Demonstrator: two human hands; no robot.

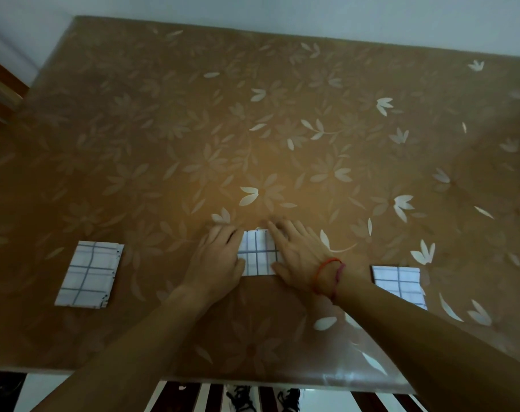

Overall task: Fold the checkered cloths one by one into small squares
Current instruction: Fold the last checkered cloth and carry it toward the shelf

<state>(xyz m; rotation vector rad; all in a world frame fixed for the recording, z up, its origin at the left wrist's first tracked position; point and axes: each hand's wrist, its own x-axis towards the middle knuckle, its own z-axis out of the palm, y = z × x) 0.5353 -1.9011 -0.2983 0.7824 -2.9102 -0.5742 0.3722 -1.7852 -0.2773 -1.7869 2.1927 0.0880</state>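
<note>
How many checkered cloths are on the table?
3. The left cloth lies alone; the middle cloth is under the left hand and right hand; the right cloth is partly hidden by the right forearm.

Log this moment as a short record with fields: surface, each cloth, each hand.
surface: table with a brown leaf-patterned cover
left cloth: folded, lying apart, untouched
middle cloth: folded small, under both hands
right cloth: folded, lying apart, untouched
left hand: fingers flat, pressing the middle cloth's left edge
right hand: fingers flat, pressing its right side
wrist: red bracelet on the right arm
</note>
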